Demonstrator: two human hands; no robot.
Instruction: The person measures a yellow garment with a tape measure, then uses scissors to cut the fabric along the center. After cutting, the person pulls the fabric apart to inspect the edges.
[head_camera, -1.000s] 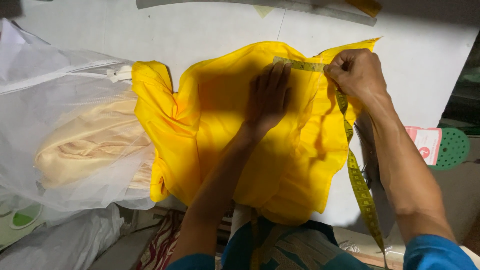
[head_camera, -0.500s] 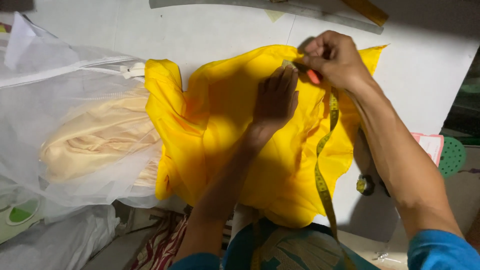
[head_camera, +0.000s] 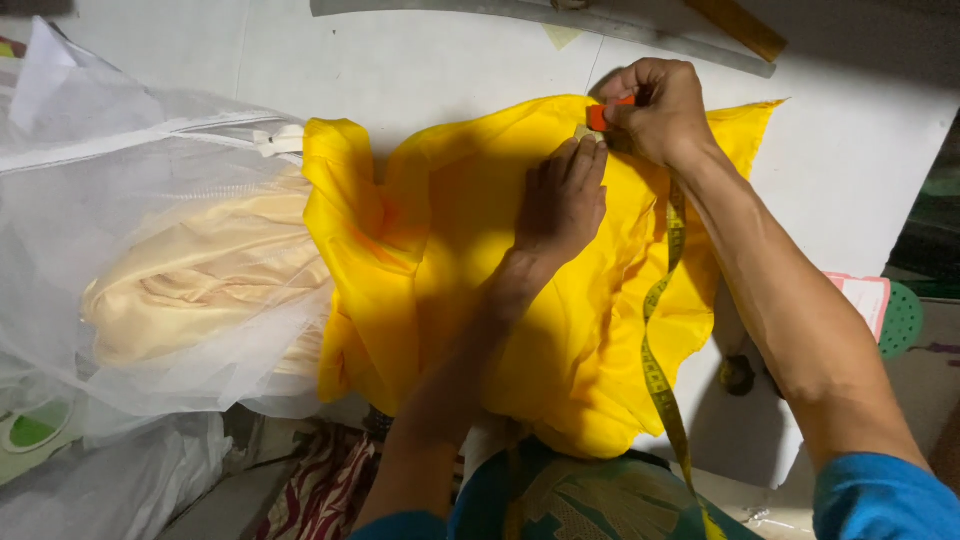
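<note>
White worktop (head_camera: 420, 60) carries everything, lit from above. Nearest, the yellow measuring tape (head_camera: 660, 370) hangs over the near edge and runs up across the yellow fabric (head_camera: 450, 280) spread at the centre. Farther, the left hand (head_camera: 562, 200) lies flat, fingers released, pressing the cloth. At the far edge the right hand (head_camera: 655, 110) is clenched on a small orange marker (head_camera: 597, 117). I think a good mark needs smooth cloth and straight tape.

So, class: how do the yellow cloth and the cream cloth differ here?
The yellow cloth lies bare on the table; the cream cloth sits inside a white mesh bag. Both hands work on the yellow cloth; nothing touches the cream one. The yellow is bright, the cream pale. Both are rumpled.
</note>
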